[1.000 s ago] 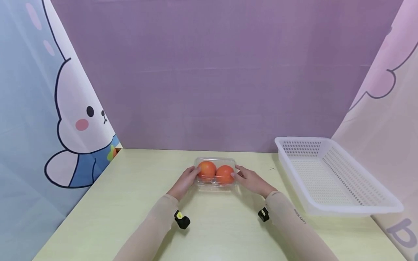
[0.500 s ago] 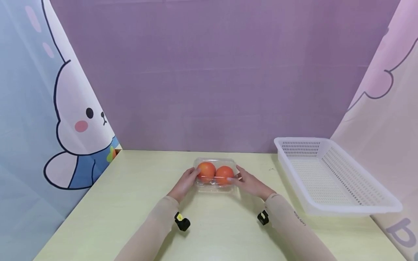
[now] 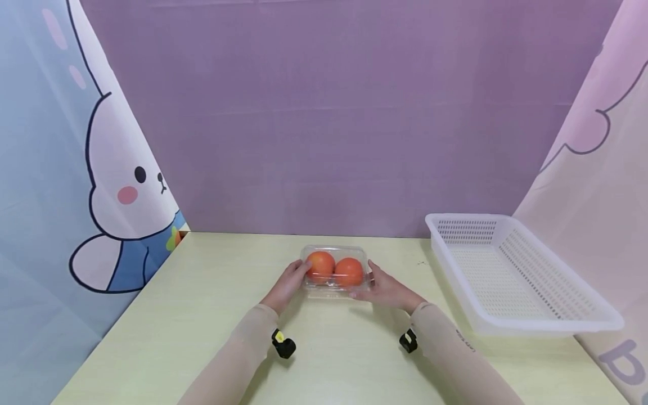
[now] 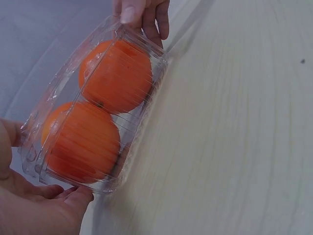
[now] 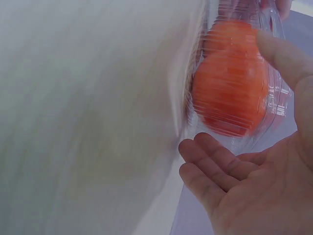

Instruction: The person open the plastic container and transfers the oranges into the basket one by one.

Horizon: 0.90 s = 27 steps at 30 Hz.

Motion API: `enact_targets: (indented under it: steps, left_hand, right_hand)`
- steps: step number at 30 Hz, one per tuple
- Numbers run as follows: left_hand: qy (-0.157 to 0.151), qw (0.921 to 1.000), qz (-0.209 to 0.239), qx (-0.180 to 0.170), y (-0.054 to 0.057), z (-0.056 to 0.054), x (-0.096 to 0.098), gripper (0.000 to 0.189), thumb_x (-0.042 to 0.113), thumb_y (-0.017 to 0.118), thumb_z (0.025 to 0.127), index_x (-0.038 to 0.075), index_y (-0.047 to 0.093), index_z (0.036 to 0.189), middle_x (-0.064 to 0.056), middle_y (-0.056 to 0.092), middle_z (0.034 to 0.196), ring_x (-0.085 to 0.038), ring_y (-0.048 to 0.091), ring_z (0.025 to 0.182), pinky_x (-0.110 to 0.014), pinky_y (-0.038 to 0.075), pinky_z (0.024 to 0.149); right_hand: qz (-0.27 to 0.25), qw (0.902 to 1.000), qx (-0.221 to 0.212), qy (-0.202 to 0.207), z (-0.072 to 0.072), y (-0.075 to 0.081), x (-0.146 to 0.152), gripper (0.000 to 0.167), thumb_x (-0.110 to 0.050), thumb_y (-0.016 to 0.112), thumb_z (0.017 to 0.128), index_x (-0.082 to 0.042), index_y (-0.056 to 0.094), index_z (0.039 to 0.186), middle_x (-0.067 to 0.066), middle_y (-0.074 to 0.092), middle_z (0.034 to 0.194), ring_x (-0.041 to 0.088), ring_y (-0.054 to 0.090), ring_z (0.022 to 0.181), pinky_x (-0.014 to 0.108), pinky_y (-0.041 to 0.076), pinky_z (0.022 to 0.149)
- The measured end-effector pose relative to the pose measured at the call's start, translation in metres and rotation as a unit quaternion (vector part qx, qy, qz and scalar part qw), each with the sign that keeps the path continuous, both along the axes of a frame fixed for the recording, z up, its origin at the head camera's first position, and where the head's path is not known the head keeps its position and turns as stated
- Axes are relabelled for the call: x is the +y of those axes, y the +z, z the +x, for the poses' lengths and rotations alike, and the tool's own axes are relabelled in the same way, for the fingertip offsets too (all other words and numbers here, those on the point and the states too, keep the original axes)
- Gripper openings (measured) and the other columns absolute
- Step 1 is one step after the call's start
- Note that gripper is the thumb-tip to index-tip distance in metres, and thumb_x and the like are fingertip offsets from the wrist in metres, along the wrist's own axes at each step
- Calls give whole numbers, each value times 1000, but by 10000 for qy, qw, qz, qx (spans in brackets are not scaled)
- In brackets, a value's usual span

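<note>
A clear plastic clamshell box [image 3: 334,248] holds two oranges [image 3: 320,266], side by side at the middle of the table. My left hand [image 3: 287,284] grips the box's left end, thumb on the lid's side and fingertips at the lower edge in the left wrist view. At the right end is my right hand [image 3: 387,289]. Its thumb lies along the front corner of the box; in the right wrist view its other fingers [image 5: 203,188] stretch loosely beside the end, palm showing. The lid lies closed over the fruit.
A white perforated plastic basket [image 3: 476,292] stands to the right on the pale table [image 3: 212,315]. Behind the table hangs a purple cloth [image 3: 324,124]. A curtain with a cartoon rabbit [image 3: 126,185] borders the left side, and a pink-and-white one the right.
My right thumb has slid from the lid, over the right orange, down to the box's front edge. The left hand, box and basket stay put.
</note>
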State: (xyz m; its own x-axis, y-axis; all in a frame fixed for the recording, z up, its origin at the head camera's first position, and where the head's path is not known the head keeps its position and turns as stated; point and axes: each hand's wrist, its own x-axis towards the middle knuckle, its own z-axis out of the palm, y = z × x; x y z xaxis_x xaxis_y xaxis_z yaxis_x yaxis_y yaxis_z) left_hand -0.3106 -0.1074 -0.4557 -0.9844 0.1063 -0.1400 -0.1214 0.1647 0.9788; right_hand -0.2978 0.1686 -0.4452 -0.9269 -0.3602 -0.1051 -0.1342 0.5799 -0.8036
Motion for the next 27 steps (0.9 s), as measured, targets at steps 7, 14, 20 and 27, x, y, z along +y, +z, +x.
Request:
enact_targets:
  steps: [7,14,20,27]
  left_hand:
    - [-11,10000,27,2,0,0,0,79,47,50,103,-3,21,156,-23,25,160,-39,28,145,-52,22,119]
    - [-89,9999,78,-86,0,-1,1,82,48,51,102,3,13,159,-24,23,160,-40,25,146,-54,19,119]
    - [-96,9999,80,-89,2,0,0,82,47,51,102,4,12,160,-24,23,160,-39,25,146,-53,18,119]
    - [-144,9998,40,-112,3,-2,0,81,48,50,102,5,13,160,-23,22,161,-39,24,146,-54,18,119]
  right_hand:
    - [-189,9998,-102,-43,0,-4,-2,111,-45,75,89,2,2,158,25,42,147,38,43,133,55,39,109]
    - [-512,9983,-283,5,3,-3,-1,111,-45,72,91,-1,-3,159,26,35,151,39,37,138,57,36,110]
    - [-599,9978,-286,78,5,-2,-3,110,-45,70,93,-2,-7,159,23,39,148,36,40,136,56,34,112]
    - [-374,9989,-230,148,7,-3,-4,109,-49,64,95,0,-11,157,27,22,159,40,25,145,58,24,116]
